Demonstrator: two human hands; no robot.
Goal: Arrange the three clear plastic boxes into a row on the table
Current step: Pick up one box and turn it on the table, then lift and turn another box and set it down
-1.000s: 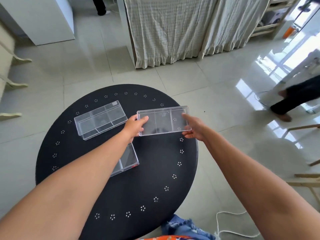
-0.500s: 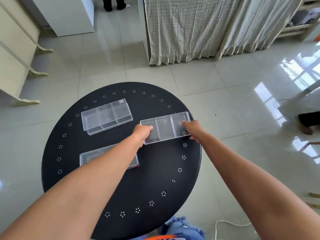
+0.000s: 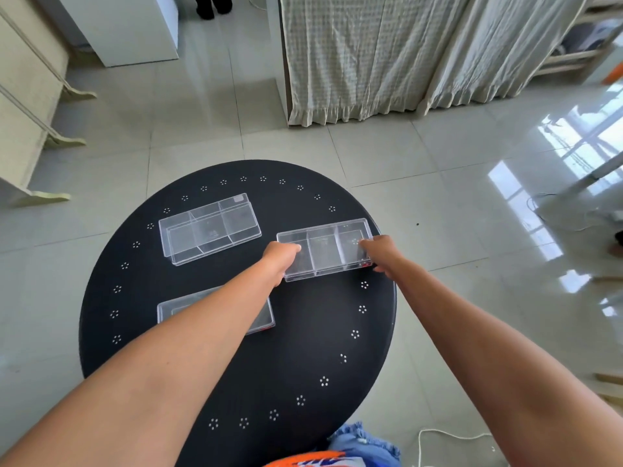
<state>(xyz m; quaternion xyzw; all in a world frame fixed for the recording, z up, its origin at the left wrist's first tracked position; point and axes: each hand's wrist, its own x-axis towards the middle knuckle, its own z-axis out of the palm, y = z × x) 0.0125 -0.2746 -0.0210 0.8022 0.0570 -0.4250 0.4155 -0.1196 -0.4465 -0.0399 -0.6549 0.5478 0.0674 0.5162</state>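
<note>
Three clear plastic boxes are on a round black table [image 3: 303, 348]. My left hand [image 3: 280, 259] grips the left end of one divided box [image 3: 325, 249] at the table's right, and my right hand [image 3: 379, 251] grips its right end. This box lies flat at the tabletop, close to the right rim. A second divided box [image 3: 209, 227] rests at the back left. The third box [image 3: 263, 315] lies near the left front, mostly hidden under my left forearm.
A curtained frame [image 3: 387, 55] stands on the tiled floor beyond the table. A white cabinet [image 3: 131, 28] and pale furniture [image 3: 23, 106] are at the left. A white cord [image 3: 448, 436] lies on the floor at the lower right.
Both hands have lowered the held box from the air down to the tabletop on the right. The other two boxes have not moved.
</note>
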